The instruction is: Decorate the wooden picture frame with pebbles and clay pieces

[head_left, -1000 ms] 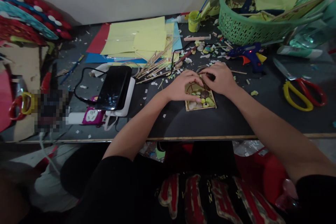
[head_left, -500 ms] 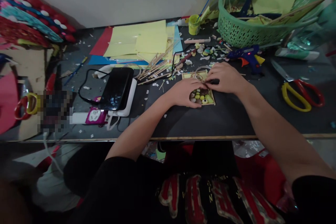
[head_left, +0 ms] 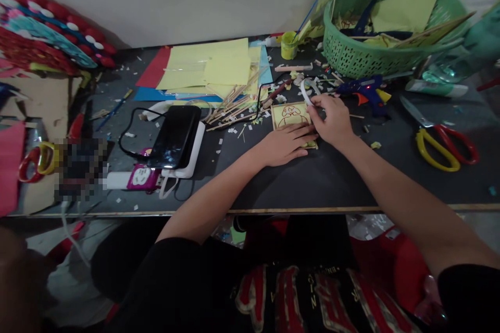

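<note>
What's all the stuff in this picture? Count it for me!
Rectangular panel with line drawing: 1, yellow, centre
Thin ring: 1, white, near panel's far edge
Plastic basket: 1, green, back right
Glue gun: 1, blue, before basket
Metal scissors: 2, red and yellow handles, right and left
Flat phone-like slab: 1, black, left of panel
Paper sheets: several, mostly yellow, back
Thin wooden sticks: many, tan, near sheets
Small cup: 1, yellow, back centre
Puffy object: 1, red, white, teal, back left
Tabletop: 1, dark, middle
Left hand: 1, bare, flat across panel
Right hand: 1, bare, pinching ring
</note>
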{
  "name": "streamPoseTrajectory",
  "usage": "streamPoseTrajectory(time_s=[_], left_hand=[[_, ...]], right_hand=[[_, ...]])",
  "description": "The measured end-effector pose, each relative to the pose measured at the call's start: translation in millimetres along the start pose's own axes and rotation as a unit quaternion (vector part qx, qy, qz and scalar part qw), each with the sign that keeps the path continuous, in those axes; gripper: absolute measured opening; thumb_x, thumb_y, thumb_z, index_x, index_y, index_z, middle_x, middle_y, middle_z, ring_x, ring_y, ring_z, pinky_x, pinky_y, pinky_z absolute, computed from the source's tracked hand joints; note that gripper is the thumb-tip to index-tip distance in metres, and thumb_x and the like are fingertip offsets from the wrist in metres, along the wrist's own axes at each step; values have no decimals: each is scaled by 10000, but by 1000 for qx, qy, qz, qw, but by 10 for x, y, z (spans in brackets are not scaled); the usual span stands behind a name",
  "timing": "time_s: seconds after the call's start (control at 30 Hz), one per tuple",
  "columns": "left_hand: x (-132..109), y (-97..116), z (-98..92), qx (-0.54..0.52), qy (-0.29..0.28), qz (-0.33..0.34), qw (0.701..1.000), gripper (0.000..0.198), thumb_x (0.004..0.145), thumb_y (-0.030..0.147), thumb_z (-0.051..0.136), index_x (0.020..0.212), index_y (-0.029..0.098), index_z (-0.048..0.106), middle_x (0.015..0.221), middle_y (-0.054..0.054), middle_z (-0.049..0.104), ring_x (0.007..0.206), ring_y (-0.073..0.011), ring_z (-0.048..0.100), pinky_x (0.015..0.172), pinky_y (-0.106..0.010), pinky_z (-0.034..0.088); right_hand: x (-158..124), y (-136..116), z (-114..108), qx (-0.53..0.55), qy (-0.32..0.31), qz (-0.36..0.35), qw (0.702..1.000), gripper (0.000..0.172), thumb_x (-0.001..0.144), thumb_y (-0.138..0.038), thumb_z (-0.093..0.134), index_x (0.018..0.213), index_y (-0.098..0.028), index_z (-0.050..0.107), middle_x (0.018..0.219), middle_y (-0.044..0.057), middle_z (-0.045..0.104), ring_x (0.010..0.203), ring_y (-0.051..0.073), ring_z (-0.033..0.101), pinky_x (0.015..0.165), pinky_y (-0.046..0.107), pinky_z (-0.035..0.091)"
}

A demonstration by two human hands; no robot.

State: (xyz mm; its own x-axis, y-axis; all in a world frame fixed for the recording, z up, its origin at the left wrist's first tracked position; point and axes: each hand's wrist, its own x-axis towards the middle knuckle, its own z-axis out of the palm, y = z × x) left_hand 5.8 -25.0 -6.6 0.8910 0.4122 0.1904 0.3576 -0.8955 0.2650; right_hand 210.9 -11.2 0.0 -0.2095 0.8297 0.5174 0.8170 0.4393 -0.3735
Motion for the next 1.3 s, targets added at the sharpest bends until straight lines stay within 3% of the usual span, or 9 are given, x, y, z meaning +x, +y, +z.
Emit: streamPoseTrajectory(time_s=[0.3,0.63,0.87,1.07,1.3], left_hand=[[-5,22,-12,23,-30,-27,999,597,994,551,317,1478,211,395,1539,-86,433,1461,-266,351,1185,-461,339],[3,17,-29,43,49,-35,997,445,1014,451,356,1314,189,555,1381,-87,584,1189,-231,602,1008,-386,492],[4,-3,-65,66,90,31,993,382,1004,447,398,1216,225,624,1287,-68,635,1211,-216,585,1026,-381,467],[2,1,-40,77,113,24,990,386,997,464,407,1113,182,644,1271,-76,637,1275,-233,543,1082,-390,442],[-6,-17,-48,77,120,18,990,368,994,456,413,1122,195,639,1244,-79,636,1275,-234,540,1100,-397,442]], right_hand=[[-5,56,142,39,34,-3,999,169,903,-312,500,971,-213,618,887,60,712,855,231,665,822,395,481],[-3,48,139,52,38,-8,998,177,898,-325,510,965,-213,629,896,57,727,862,230,680,809,395,491],[0,55,149,45,38,-22,998,179,903,-338,512,960,-216,629,873,55,718,852,229,681,801,389,492],[-2,60,150,38,40,-27,998,196,915,-359,495,945,-216,625,877,55,713,832,226,670,791,387,492],[-10,68,166,40,36,-28,998,192,907,-364,516,963,-220,630,877,50,718,847,225,672,802,382,494]])
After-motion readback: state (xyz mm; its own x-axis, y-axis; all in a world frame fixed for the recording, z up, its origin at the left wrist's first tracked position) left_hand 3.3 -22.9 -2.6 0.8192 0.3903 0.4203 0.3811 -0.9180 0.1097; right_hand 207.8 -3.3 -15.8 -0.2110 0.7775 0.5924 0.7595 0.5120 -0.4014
